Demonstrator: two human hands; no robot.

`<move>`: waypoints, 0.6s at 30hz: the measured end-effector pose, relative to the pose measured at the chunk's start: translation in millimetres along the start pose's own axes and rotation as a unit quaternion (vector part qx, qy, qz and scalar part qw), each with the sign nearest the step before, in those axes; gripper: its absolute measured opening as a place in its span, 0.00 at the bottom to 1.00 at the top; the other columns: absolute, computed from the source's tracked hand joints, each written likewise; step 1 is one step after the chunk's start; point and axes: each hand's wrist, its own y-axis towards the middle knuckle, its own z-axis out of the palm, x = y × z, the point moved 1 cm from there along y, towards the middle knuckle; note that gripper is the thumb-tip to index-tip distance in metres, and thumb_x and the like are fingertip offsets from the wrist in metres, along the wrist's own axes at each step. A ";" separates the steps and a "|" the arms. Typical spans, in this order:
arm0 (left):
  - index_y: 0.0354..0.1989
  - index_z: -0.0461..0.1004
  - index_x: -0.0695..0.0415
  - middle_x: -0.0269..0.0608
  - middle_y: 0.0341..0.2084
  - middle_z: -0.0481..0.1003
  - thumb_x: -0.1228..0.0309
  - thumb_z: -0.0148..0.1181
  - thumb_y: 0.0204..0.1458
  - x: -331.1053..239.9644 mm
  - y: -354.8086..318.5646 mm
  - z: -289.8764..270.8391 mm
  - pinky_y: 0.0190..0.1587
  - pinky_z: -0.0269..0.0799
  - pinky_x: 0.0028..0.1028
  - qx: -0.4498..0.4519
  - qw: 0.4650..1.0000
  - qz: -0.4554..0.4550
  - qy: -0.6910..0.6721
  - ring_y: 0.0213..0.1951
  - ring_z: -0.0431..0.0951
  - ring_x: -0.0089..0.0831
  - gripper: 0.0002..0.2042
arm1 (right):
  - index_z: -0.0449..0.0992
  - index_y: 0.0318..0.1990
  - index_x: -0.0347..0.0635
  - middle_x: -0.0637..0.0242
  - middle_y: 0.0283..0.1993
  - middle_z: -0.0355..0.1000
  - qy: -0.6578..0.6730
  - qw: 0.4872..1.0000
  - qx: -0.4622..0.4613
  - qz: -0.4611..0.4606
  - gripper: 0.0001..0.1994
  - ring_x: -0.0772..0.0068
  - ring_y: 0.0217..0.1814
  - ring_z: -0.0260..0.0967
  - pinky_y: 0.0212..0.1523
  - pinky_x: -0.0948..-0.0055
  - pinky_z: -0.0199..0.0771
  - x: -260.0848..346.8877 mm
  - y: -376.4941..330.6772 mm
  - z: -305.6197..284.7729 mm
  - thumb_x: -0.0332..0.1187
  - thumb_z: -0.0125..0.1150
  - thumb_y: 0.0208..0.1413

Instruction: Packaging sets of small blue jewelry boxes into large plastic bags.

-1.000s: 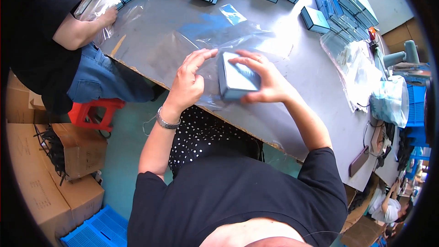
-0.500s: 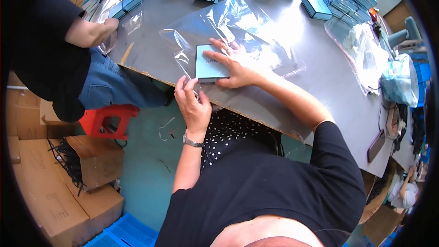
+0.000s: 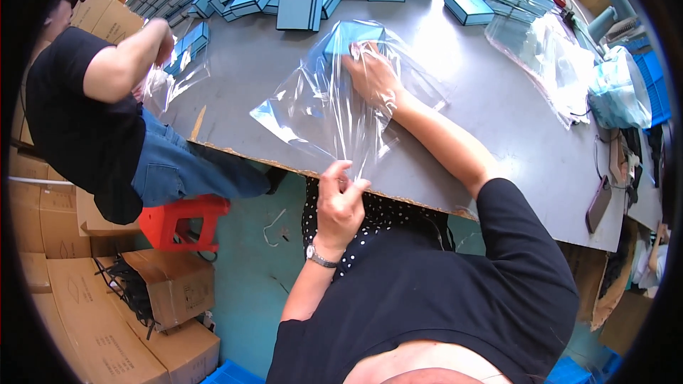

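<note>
My right hand (image 3: 373,77) reaches into a clear plastic bag (image 3: 324,110) and has its fingers on a light-blue box (image 3: 340,41) at the bag's far end. The plastic partly covers the fingers and the box. By the table's front edge, my left hand (image 3: 340,203) pinches the near edge of the bag. Creases run taut through the film between the two hands.
Many similar blue boxes (image 3: 297,13) lie heaped along the far side of the grey table (image 3: 484,128). Plastic bags (image 3: 555,64) and a phone (image 3: 598,205) lie to the right. At left, a co-worker (image 3: 78,99) sits on a red stool (image 3: 181,224) near cardboard cartons (image 3: 92,320).
The box has gone away from me, with my right hand now in the bag beside it. My left hand has shifted right and gripped the bag's edge. The co-worker's arm has risen.
</note>
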 end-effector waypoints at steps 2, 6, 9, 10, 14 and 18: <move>0.39 0.82 0.57 0.49 0.51 0.68 0.90 0.57 0.40 -15.5 7.1 5.7 0.40 0.73 0.29 0.022 0.999 0.021 0.010 0.40 0.72 0.37 0.19 | 0.74 0.39 0.40 0.50 0.49 0.69 0.058 0.997 -0.025 0.042 0.10 0.47 0.57 0.65 0.48 0.56 0.75 -1.3 10.6 9.7 0.27 0.55 0.48; 0.45 0.80 0.63 0.54 0.59 0.65 0.90 0.52 0.42 -13.3 16.8 13.0 0.49 0.71 0.33 -0.010 0.998 -0.039 0.041 0.43 0.73 0.41 0.21 | 0.74 0.50 0.28 0.41 0.56 0.67 -0.015 0.993 0.043 -0.112 0.24 0.42 0.61 0.62 0.63 0.52 0.63 2.6 -11.7 15.2 0.30 0.59 0.42; 0.50 0.76 0.66 0.57 0.61 0.63 0.88 0.51 0.45 1.0 1.1 5.9 0.56 0.67 0.38 -0.020 0.991 -0.121 0.052 0.50 0.72 0.46 0.21 | 0.76 0.51 0.35 0.46 0.50 0.73 0.253 0.858 0.425 -0.137 0.21 0.51 0.53 0.72 0.58 0.58 0.69 29.5 -37.1 -55.6 0.30 0.61 0.46; 0.51 0.75 0.68 0.57 0.62 0.63 0.87 0.51 0.46 2.1 3.4 3.2 0.58 0.65 0.39 -0.005 0.989 -0.112 0.094 0.54 0.70 0.49 0.20 | 0.76 0.50 0.37 0.51 0.49 0.74 0.414 0.768 0.404 -0.276 0.19 0.49 0.51 0.73 0.54 0.60 0.73 18.2 -39.9 -80.4 0.37 0.64 0.53; 0.57 0.67 0.73 0.58 0.64 0.61 0.83 0.52 0.50 1.8 7.5 -12.1 0.61 0.62 0.42 0.020 0.979 -0.125 0.161 0.62 0.65 0.53 0.23 | 0.72 0.59 0.39 0.55 0.52 0.76 0.567 0.761 0.309 -0.070 0.23 0.66 0.52 0.74 0.51 0.68 0.76 -106.1 20.4 -129.6 0.37 0.64 0.58; 0.60 0.65 0.72 0.57 0.65 0.60 0.84 0.52 0.49 0.4 24.4 -18.4 0.52 0.72 0.34 -0.004 0.979 -0.151 0.135 0.58 0.71 0.52 0.26 | 0.64 0.66 0.59 0.51 0.68 0.61 -0.265 0.882 0.176 0.349 0.44 0.48 0.68 0.59 0.65 0.48 0.60 -274.4 21.4 -76.1 0.67 0.62 0.41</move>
